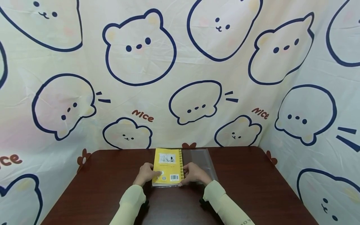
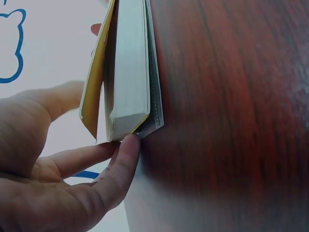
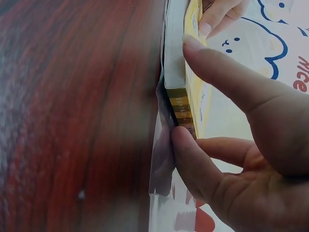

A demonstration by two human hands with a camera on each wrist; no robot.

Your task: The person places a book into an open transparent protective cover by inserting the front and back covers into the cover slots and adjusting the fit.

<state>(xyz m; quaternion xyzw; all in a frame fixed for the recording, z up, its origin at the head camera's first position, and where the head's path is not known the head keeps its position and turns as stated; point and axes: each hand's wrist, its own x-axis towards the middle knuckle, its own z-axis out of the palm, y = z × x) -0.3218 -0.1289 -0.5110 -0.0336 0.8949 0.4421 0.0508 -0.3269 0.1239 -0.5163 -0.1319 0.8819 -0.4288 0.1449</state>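
Observation:
A thick yellow spiral-bound notebook (image 1: 171,168) lies on the table, its barcode side up. Under it is a clear plastic book cover (image 1: 201,157), which spreads out past the spiral edge on the right. My left hand (image 1: 145,173) holds the notebook's left edge, thumb over the yellow cover and fingertips at the lower corner. In the left wrist view, that yellow cover (image 2: 96,77) stands slightly apart from the white pages (image 2: 131,63). At the spiral edge, my right hand (image 1: 194,173) grips the notebook, thumb on top and fingers against the binding (image 3: 181,108).
The dark brown wooden table (image 1: 112,187) reaches to a cloth backdrop (image 1: 157,100) printed with cartoon bear heads, which hangs behind and at both sides. Pale yellow sleeves (image 1: 130,200) cover both forearms.

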